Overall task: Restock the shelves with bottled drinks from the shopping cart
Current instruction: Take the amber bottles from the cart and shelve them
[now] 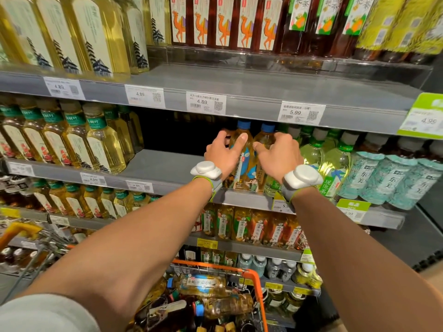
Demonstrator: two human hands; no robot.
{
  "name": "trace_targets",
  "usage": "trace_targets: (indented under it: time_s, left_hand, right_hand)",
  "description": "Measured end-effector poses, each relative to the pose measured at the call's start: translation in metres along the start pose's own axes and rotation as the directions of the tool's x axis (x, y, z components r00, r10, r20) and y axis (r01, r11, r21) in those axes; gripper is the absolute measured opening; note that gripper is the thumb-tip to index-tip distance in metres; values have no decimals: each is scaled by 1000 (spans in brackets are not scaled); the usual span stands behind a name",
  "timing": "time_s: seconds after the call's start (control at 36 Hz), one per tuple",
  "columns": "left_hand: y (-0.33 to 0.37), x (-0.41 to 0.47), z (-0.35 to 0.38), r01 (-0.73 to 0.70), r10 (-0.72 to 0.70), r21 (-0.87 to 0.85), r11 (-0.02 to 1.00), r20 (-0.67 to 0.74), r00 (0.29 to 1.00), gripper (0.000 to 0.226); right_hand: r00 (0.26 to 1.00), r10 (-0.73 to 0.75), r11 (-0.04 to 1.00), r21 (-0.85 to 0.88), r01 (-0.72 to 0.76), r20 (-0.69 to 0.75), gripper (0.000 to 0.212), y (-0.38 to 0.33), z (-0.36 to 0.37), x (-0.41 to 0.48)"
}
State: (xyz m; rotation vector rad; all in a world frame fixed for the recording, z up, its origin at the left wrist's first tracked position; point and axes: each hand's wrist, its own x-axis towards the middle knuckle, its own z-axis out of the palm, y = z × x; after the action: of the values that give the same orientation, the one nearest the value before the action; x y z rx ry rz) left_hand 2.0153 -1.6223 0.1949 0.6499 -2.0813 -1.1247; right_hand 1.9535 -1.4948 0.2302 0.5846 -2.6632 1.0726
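Observation:
Two amber tea bottles with blue caps stand side by side on the grey middle shelf (pixel 167 168). My left hand (pixel 224 152) grips the left bottle (pixel 242 164), thumb across its front. My right hand (pixel 279 155) grips the right bottle (pixel 262 142) from its right side. Both wrists wear white trackers. Below, the orange shopping cart (pixel 257 283) holds several more bottles (pixel 201 285) lying on their sides.
A dark gap (pixel 172 133) opens on the shelf left of the two bottles. Pale green bottles (pixel 335 161) and teal-labelled ones (pixel 393 180) crowd the right. Yellow tea bottles (pixel 96 140) fill the left. The shelf above (pixel 239 87) hangs low with price tags.

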Motion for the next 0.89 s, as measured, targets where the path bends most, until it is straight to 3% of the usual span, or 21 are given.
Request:
trace_targets:
  time_s: [0.14,0.39,0.53,0.64,0.69,0.81,0.89]
  left_hand:
    - [4,-2,1,61,-60,-29,998,26,998,49]
    - [15,-6,-2,186,-192,-179,966,-16,981,78]
    - [17,-16,-2,177,-197,-163,971,-119,973,58]
    - [9,-36,-1,150,-177,-159,976,-172,969,40]
    - [-3,-54,2,161,-183,-132,978,-174,968,33]
    - [-50,-98,12,213,-222,-75,974,-127,967,20]
    - [-85,-126,14,281,-282,-21,959,-106,953,19]
  right_hand:
    - [1000,-16,1000,24,17,-4,52,1,-1,0]
    - [1000,-24,991,136,21,17,61,5,3,-3]
    - [991,-106,937,325,127,-80,71,12,13,-27]
    - [976,-175,874,436,214,-126,39,32,35,-51]
    - [976,-207,873,438,213,-63,26,45,50,-68]
    - [996,-78,883,462,87,-39,19,72,93,-115]
    - [990,-107,888,457,52,95,13,87,109,-142]
